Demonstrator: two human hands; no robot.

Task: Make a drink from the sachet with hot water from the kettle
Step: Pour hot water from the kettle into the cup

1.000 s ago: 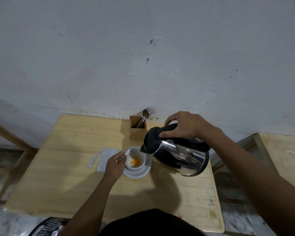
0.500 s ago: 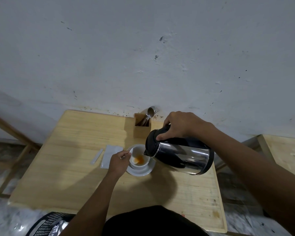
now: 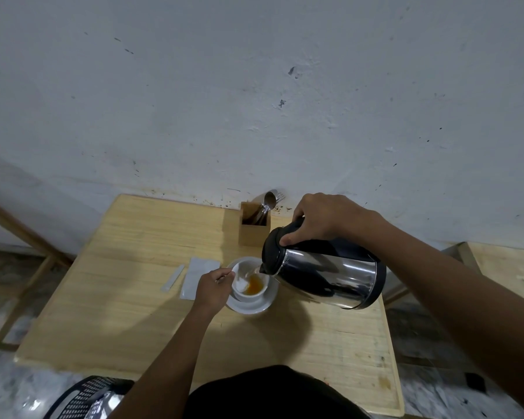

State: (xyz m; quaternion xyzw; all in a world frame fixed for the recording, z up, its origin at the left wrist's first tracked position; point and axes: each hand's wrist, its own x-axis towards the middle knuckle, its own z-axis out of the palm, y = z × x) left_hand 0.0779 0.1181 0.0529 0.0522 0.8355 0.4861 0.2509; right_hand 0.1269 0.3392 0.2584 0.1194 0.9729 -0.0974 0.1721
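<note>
Centre frame: right hand (image 3: 321, 219) grips black handle of tilted steel kettle (image 3: 330, 272), heavy, hot; left hand (image 3: 212, 290) pinches small spoon in fragile white cup (image 3: 250, 282).

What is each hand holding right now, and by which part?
The right hand grips the steel kettle by its black top handle. The left hand pinches a spoon by its handle, beside the white cup.
</note>
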